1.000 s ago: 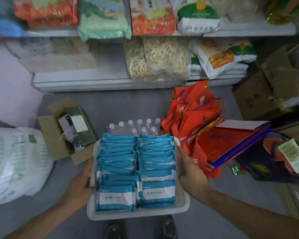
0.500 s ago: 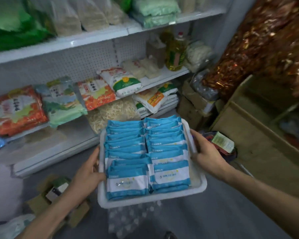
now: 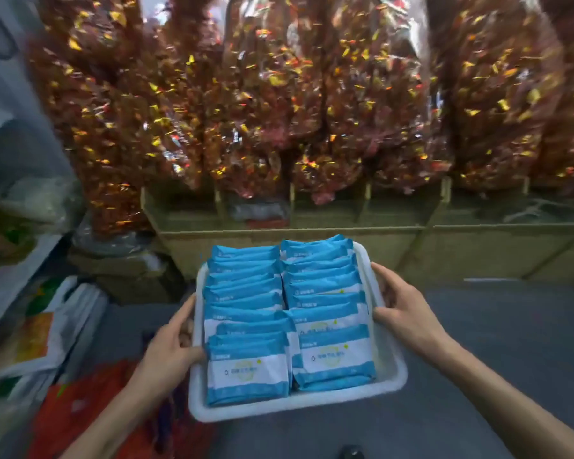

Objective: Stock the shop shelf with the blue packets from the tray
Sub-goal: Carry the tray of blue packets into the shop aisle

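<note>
Blue packets (image 3: 289, 313) fill the white tray (image 3: 391, 379) in two overlapping rows.

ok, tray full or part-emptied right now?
Full. Blue packets in two overlapping rows cover the tray from far rim to near rim.

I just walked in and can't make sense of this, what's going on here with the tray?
A person holds a white tray by its two sides, left hand on the left rim, right hand on the right. The tray is packed with blue packets in two rows, and neither hand has picked one up. Ahead stand wooden bins under big bags of shiny red and gold stuff.
</note>
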Tool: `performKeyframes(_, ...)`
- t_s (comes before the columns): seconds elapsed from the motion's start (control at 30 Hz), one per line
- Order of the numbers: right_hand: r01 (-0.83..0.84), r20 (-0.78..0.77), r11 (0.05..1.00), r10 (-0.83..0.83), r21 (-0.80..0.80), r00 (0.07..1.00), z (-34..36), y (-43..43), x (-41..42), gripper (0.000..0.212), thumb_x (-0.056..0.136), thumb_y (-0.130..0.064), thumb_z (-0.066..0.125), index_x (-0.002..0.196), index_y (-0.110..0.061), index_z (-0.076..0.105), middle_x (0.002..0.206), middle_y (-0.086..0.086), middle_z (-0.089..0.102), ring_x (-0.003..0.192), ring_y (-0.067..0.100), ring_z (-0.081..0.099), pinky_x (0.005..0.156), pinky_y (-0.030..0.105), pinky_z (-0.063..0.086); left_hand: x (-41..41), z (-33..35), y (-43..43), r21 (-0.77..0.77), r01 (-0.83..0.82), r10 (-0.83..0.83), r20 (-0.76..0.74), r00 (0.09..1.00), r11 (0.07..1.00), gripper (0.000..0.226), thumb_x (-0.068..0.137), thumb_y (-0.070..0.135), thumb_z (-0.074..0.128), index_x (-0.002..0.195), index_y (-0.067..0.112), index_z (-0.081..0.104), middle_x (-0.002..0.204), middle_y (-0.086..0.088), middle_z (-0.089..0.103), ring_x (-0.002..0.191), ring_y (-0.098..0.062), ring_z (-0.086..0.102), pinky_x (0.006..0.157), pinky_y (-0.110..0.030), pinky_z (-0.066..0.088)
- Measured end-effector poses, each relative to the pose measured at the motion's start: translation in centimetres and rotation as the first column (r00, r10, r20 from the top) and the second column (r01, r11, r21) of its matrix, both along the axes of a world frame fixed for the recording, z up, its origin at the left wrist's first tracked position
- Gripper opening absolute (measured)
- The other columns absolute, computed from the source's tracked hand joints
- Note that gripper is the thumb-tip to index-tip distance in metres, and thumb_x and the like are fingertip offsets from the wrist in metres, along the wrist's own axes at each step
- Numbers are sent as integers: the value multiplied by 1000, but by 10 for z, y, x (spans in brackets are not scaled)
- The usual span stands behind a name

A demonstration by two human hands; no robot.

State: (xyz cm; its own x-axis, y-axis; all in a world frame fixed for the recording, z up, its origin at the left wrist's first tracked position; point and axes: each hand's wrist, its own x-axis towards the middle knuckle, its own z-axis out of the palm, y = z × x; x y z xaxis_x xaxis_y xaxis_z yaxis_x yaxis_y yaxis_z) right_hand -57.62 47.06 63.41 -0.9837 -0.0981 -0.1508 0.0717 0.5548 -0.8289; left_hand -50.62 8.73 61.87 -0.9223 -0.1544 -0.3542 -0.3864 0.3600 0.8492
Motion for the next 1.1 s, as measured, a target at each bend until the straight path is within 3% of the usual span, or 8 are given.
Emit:
performKeyframes(0.13,254,-20,967,-255,-21,967,5,100,4,84,72,-6,66,148,-34,48,123,-18,67,105,3,66,90,33,58,-81,13,103,-8,168,-168,12,986,986,99,72,-9,72,146,49,40,111,2,71,97,-15,72,76,-30,63)
performKeyframes(0.3,547,-34,837,-548,-34,836,11,221,12,77,72,-3,66,142,-34,54,114,-21,68,95,-2,66,80,25,55,-167,23,251,15,376,-376,4,927,927,98,73,-9,72,149,46,43,120,9,70,103,-16,70,74,-32,62)
performKeyframes(0.53,795,20,606,-795,-36,607,10,350,26,76,75,4,66,137,-37,57,77,-20,64,71,-3,62,64,19,47,-245,33,431,-8,597,-597,-14,802,802,89,84,-4,69,143,57,42,116,22,63,104,-12,68,75,-36,64)
performKeyframes(0.7,908,71,418,-905,-27,419,14,424,40,76,75,12,65,139,-28,57,77,-1,59,60,-3,57,55,9,45,-287,37,553,-2,760,-760,-4,650,650,90,81,-8,68,149,46,42,120,16,65,104,-13,69,80,-41,64)
performKeyframes(0.8,951,83,308,-949,23,305,17,466,44,77,74,8,68,139,-32,57,74,-4,57,60,1,56,57,17,47,-308,35,624,12,830,-830,-6,558,558,86,78,-10,67,140,47,48,117,12,68,100,-13,70,79,-38,64)
performKeyframes(0.93,987,75,151,-986,48,147,24,522,35,75,74,5,67,139,-30,58,84,11,66,76,24,66,76,46,59,-344,44,724,-3,920,-919,-38,392,392,82,76,-13,64,121,55,60,97,19,73,88,-1,70,65,-19,58)
performKeyframes(1.0,997,55,67,-996,39,65,30,547,27,78,73,9,65,143,-24,57,88,20,66,76,30,66,74,45,56,-365,52,774,-42,949,-947,-90,309,313,81,76,-16,62,99,61,63,81,26,73,73,4,67,60,-20,57)
performKeyframes(1.1,999,58,-42,-997,20,-44,43,575,18,79,74,9,64,142,-30,56,89,19,68,77,28,66,66,37,55,-391,74,844,-39,981,-976,-123,182,188,77,77,-17,60,110,53,56,79,31,71,75,3,69,55,-12,51)
